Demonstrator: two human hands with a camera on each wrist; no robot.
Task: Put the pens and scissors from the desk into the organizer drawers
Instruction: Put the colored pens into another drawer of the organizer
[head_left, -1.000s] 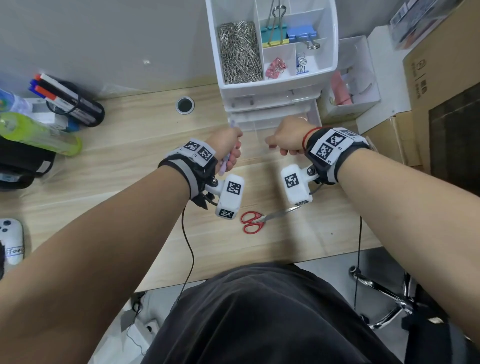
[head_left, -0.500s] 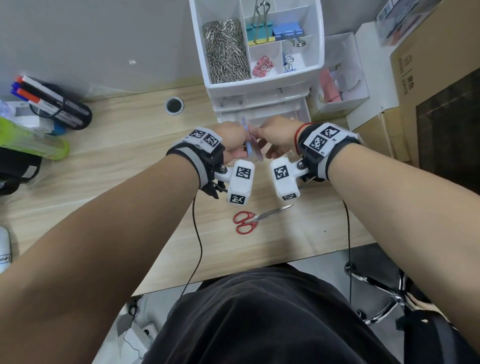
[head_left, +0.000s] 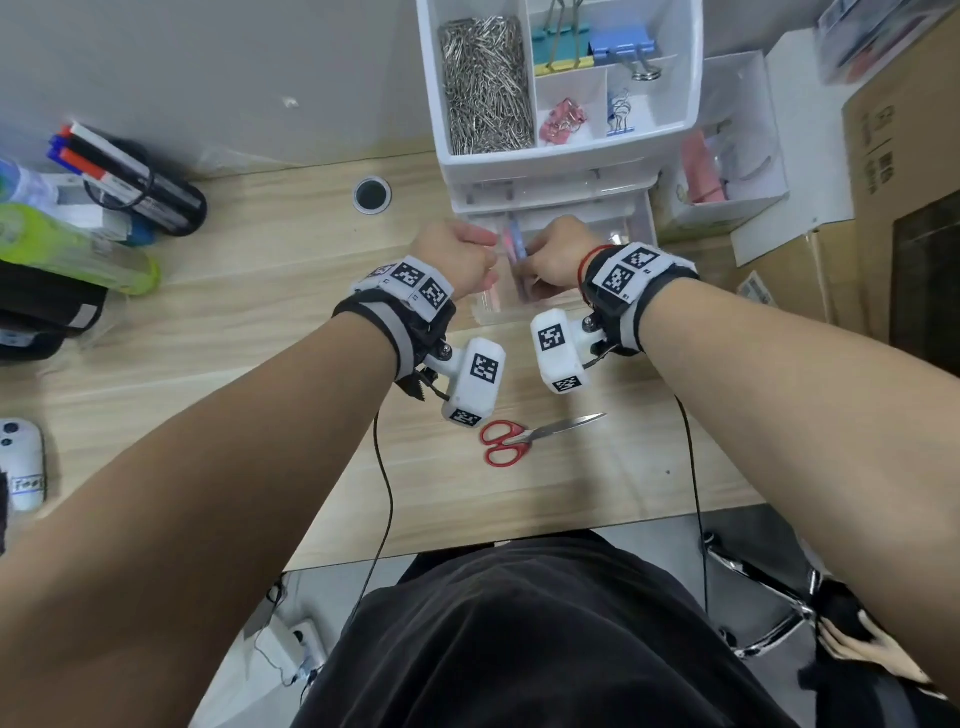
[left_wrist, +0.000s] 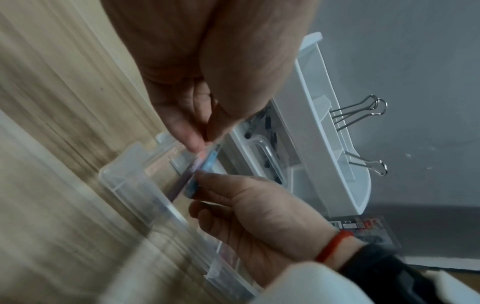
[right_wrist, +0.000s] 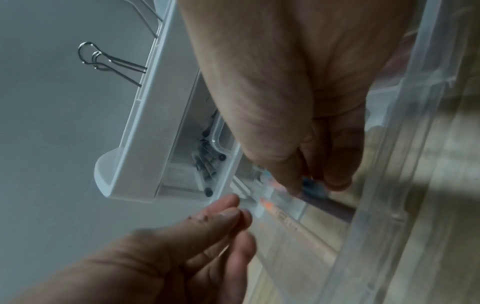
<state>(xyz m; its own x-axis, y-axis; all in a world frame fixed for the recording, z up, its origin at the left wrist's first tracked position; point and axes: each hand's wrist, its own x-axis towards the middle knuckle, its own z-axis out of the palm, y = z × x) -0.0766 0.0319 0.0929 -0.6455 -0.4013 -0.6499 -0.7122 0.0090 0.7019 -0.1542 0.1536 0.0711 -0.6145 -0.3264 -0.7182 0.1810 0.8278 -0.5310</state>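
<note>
Pale wood tabletop (head_left: 249, 332) is set against a grey wall, with a cardboard box (head_left: 904, 171) at the far right. At the far edge a white organizer (head_left: 563, 150) is stood, its top tray filled with paper clips (head_left: 485, 85) and binder clips (head_left: 621, 44). Its lowest clear drawer (head_left: 641, 223) is pulled out toward the person. Over this drawer the left hand (head_left: 457, 257) and the right hand (head_left: 558, 252) are brought close together. A bundle of pens (head_left: 514, 244) is pinched by the fingertips of both hands, just above the drawer's floor. Red-handled scissors (head_left: 524, 439) are left lying flat on the tabletop, nearer the person, apart from both hands. Markers (head_left: 124, 171) are seen at the far left.
</note>
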